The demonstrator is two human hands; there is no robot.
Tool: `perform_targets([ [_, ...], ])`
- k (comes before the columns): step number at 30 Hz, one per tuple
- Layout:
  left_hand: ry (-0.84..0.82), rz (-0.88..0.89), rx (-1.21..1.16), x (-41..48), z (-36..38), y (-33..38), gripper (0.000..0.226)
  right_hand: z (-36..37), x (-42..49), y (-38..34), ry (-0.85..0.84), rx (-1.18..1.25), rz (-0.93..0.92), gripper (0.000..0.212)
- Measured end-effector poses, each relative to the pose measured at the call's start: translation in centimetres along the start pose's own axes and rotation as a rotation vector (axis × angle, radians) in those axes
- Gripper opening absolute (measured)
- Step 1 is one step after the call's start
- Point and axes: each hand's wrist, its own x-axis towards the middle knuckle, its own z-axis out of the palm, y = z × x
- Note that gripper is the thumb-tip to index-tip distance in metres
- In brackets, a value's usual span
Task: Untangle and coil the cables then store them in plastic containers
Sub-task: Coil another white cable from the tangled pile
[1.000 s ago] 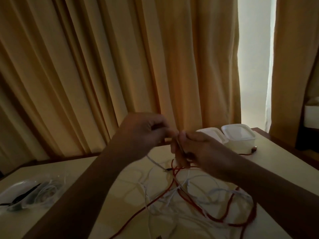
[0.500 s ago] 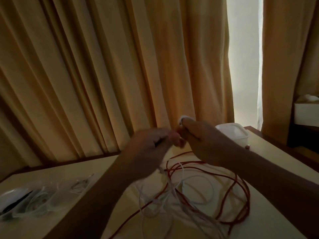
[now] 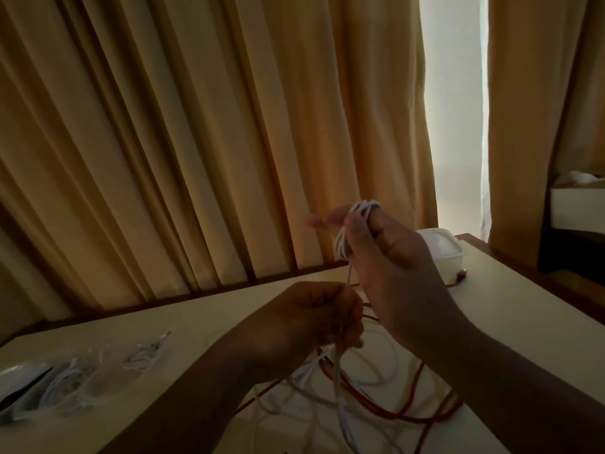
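Item: white cable, part-coiled round the curled fingers of the raised right hand. Strand drops near-vertically to the left hand just below, which pinches it. Remainder tangled with red cable on desk.

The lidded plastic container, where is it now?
The plastic container stands far right on the table in the head view, just behind the right hand holding the white cable.
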Motion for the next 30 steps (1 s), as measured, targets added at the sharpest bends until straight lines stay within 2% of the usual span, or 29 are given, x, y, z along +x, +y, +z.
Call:
perform_targets([
  [3,0.056,-0.067,0.288,-0.4,-0.3,1.5,0.029,0.8,0.3,0.8,-0.016,-0.256,-0.229,0.025],
  [5,0.005,-0.198,0.436,-0.4,-0.4,2.0,0.032,0.5,0.8,1.1,-0.009,-0.357,-0.374,0.016],
  [6,-0.023,-0.267,0.465,-0.6,-0.2,1.9,0.038,0.0,1.2,1.1,0.020,-0.387,-0.414,0.013],
  [8,0.032,-0.310,0.383,-0.9,0.1,1.3,0.044,-1.4,2.4,0.9,0.058,-0.445,-0.443,0.013],
  [10,0.158,-0.220,0.351,-1.5,-0.3,1.1,0.030,-2.9,3.3,1.4,0.030,-0.618,-0.466,0.018],
  [12,0.331,-0.091,0.454,-1.5,-1.7,0.7,0.023,-4.2,3.8,2.7,-0.119,-0.826,-0.367,0.017],
  [14,0.466,0.041,0.600,-0.9,-3.6,-0.1,0.022,-5.1,4.2,4.1,-0.327,-1.037,-0.171,0.014],
  [16,0.579,0.120,0.634,-0.3,-5.2,-0.7,0.022,-5.5,4.0,5.0,-0.475,-1.174,-0.024,0.020],
  [20,0.796,0.226,0.550,-0.3,-8.4,-1.2,0.022,-8.0,3.3,5.2,-0.468,-1.154,0.071,0.025],
  [22,0.888,0.205,0.418,-0.3,-9.9,-1.8,0.023,-9.6,3.1,5.6,-0.450,-1.184,0.118,0.026],
  [24,0.857,0.035,0.370,0.5,-10.3,-2.7,0.025,-9.8,2.8,5.9,-0.355,-1.106,0.042,0.019],
  [26,0.670,-0.241,0.525,1.6,-9.7,-3.9,0.024,-8.9,2.6,6.0,-0.237,-0.973,-0.054,0.013],
  [27,0.567,-0.325,0.608,2.2,-9.3,-4.6,0.021,-8.2,2.5,6.0,-0.208,-0.934,-0.077,0.013],
  [28,0.511,-0.343,0.659,2.6,-8.8,-4.8,0.018,-7.4,2.6,5.9,-0.188,-0.909,-0.097,0.012],
  [30,0.548,-0.220,0.636,3.1,-8.0,-4.3,0.019,-6.2,3.3,5.8,-0.127,-0.884,-0.139,0.013],
])
